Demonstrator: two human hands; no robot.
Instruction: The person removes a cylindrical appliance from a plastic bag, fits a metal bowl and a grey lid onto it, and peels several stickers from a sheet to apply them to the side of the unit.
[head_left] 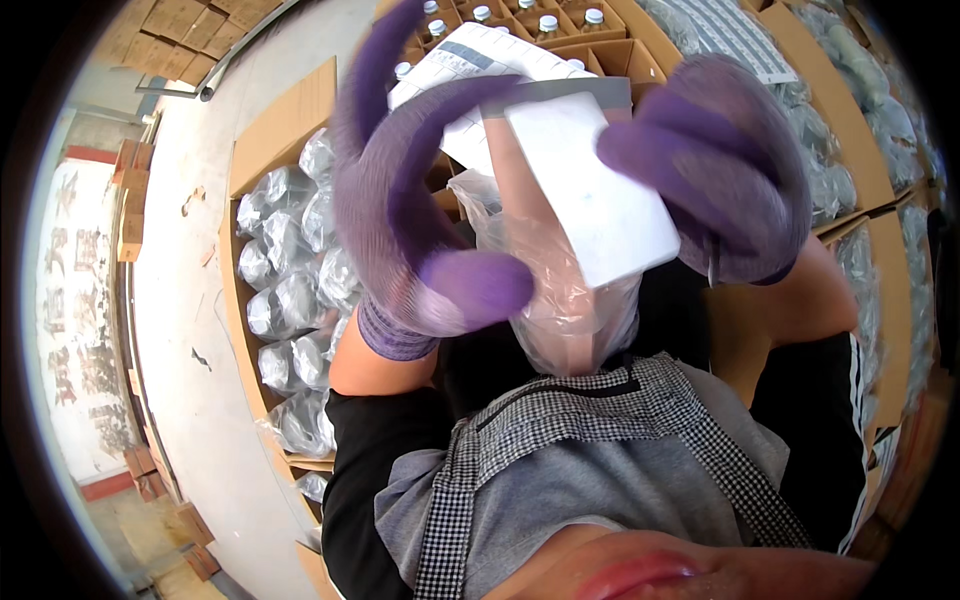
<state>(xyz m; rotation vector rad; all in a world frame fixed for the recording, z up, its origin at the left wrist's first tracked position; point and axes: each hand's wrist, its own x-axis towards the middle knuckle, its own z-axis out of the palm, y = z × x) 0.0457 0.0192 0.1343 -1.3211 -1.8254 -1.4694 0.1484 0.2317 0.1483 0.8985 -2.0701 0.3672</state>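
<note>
My left hand point(380, 210), in a purple-coated glove, is open, its fingers and thumb spread in a wide curve. It stands left of a clear plastic bag point(590, 335) and a pinkish-tan flat piece point(520, 165) that hang over my lap. My right hand point(720, 170), gloved alike, has its fingers bent together, with one fingertip over the edge of a blank white rectangular slab point(590, 190). The slab lies tilted in front of the bag. A thin metallic sliver point(713, 262) shows under the right hand; its kind is unclear.
Ahead, a divided carton point(640, 62) holds bottles with whitish caps point(547, 24), partly under a printed paper sheet point(415, 90). On my left stands an open carton point(240, 330) of plastic-wrapped items point(290, 235). More wrapped goods point(825, 160) fill cartons on my right.
</note>
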